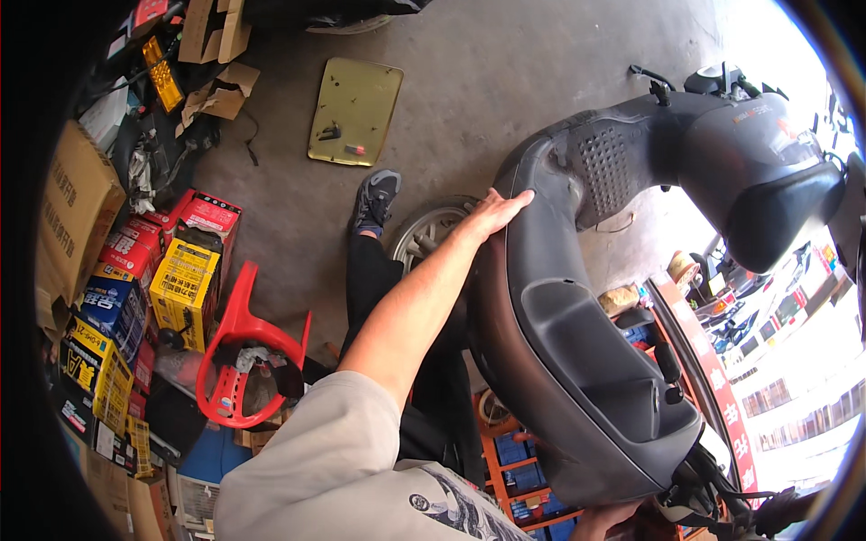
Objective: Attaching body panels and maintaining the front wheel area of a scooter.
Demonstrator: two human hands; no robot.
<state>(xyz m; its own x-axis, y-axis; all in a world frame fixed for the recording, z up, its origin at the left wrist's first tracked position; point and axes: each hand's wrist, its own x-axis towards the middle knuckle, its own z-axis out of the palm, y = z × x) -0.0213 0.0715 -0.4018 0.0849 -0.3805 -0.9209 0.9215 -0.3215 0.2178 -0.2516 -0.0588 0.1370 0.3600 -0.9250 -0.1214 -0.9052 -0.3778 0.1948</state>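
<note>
A dark grey scooter (pixel 564 361) fills the right half, its studded footboard (pixel 603 171) beyond the curved front panel. My left arm reaches out to that panel. There my left hand (pixel 501 212) is closed over the edge, its thumb lying on top of the plastic. Some of its fingers are hidden under the rim. At the lower edge, my right hand (pixel 603 519) is against the handlebar end of the panel; the bodywork covers its fingers. Below my left hand shows the spoked wheel (pixel 424 236), beside my shoe.
A yellowish tray (pixel 356 113) holding small screws and a red piece lies on the floor ahead. To the left are stacked red, yellow and blue boxes (pixel 185 284), cartons (pixel 81 203) and a red plastic frame (pixel 244 379). An orange rack (pixel 496 455) stands beneath the scooter.
</note>
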